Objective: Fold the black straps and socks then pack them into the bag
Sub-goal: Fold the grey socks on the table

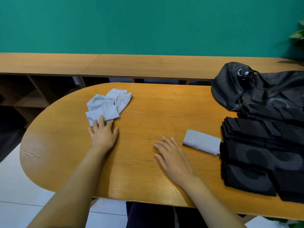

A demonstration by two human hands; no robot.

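The stack of folded black woven straps [250, 155] on the oval orange-brown wooden table [156, 102] is the anchor here. Just beyond that stack slumps the black fabric bag [256, 92]. Against the stack's left edge sits one folded pale grey cotton sock [201, 142]. Well to the left of the stack lies a loose heap of pale grey socks [105, 104], not yet folded. The left hand [103, 134] is spread open, its straight fingers resting on the near edge of that heap and gripping nothing. The right hand [171, 157] lies flat and relaxed on the wood, between the heap and the stack, and holds nothing.

The step in hand looks like fetching the next sock. To do it well, part a single sock from the heap rather than dragging the lot. Draw it toward the stack onto the wood by the right hand and smooth it flat with both palms. Then fold it to match the finished one, so the pieces pack evenly.
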